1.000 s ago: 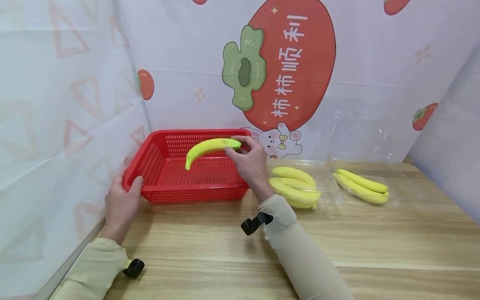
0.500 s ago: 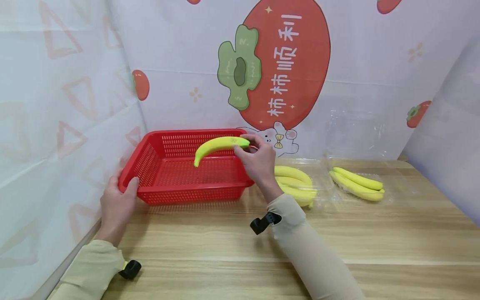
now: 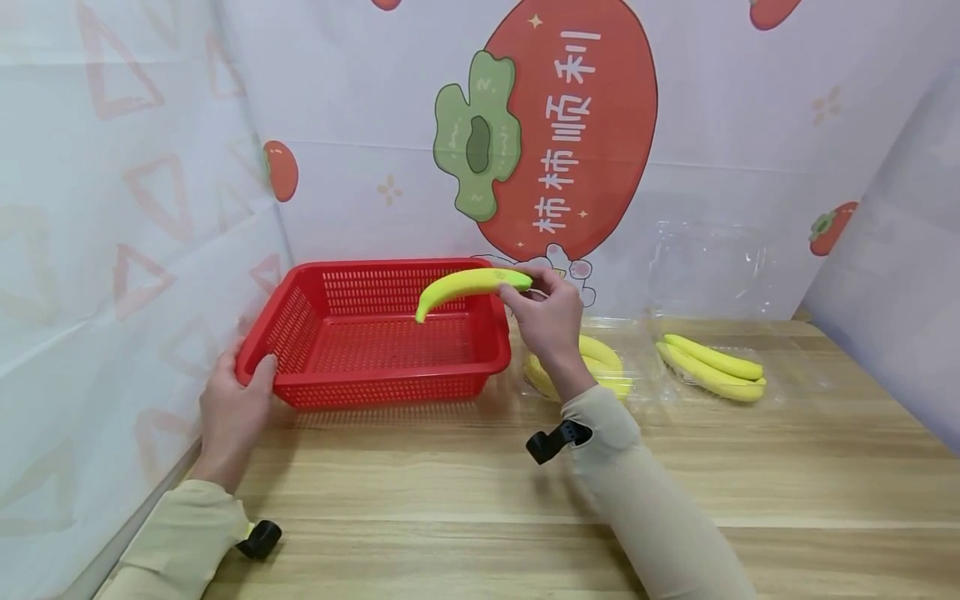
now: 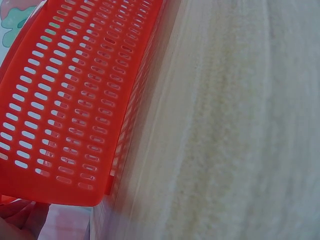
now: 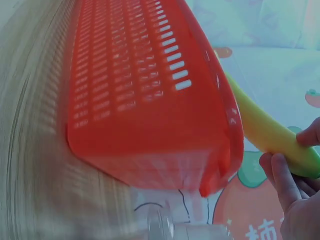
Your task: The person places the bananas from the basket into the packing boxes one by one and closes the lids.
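Observation:
A yellow banana (image 3: 465,285) with a greenish end is pinched at that end by my right hand (image 3: 551,321), above the right side of a red plastic basket (image 3: 375,379). In the right wrist view, thumb and fingers close round the banana (image 5: 270,130) beyond the basket's rim. My left hand (image 3: 236,408) grips the basket's left front corner, thumb over the rim. The left wrist view shows the basket's slotted side (image 4: 75,100) and part of the left hand (image 4: 22,220). No fruit shows inside the basket.
Right of the basket, several bananas (image 3: 600,354) lie in a clear plastic box, partly hidden by my right arm. Farther right, another clear box with a raised lid (image 3: 708,267) holds two bananas (image 3: 712,367). Patterned cloth walls (image 3: 360,108) enclose the wooden table (image 3: 420,500).
My right hand has carried the banana to the right, from over the basket's middle toward its right edge. The left hand keeps its grip on the basket. The view has shifted slightly.

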`<action>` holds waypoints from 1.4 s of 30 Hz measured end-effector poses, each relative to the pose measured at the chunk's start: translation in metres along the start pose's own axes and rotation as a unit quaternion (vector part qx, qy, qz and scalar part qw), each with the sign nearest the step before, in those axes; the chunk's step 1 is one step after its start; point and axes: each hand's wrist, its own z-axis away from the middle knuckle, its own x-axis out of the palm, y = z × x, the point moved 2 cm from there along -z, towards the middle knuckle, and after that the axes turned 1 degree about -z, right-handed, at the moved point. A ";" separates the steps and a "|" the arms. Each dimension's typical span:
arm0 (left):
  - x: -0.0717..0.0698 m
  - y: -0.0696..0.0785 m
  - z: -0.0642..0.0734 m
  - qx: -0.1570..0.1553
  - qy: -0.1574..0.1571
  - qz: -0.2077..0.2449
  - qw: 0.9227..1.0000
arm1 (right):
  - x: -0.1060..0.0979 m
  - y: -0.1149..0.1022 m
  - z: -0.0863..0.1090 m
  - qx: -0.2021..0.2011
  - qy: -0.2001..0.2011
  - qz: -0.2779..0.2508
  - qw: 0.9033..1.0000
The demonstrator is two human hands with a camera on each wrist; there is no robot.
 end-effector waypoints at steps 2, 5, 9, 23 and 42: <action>0.000 0.000 0.000 0.001 0.004 -0.004 1.000 | -0.006 0.002 -0.002 0.001 0.006 0.000 1.000; 0.000 0.000 0.000 0.003 0.009 -0.008 1.000 | -0.015 0.006 -0.004 0.004 0.010 -0.007 1.000; -0.001 -0.001 0.001 0.008 0.015 -0.010 1.000 | -0.025 0.010 -0.007 0.008 0.010 -0.006 1.000; -0.001 -0.005 -0.001 0.006 0.007 0.000 1.000 | -0.075 0.019 -0.015 0.031 0.040 0.007 0.999; 0.000 -0.001 0.002 0.008 0.006 0.002 1.000 | -0.154 0.043 -0.026 0.056 0.097 -0.132 0.985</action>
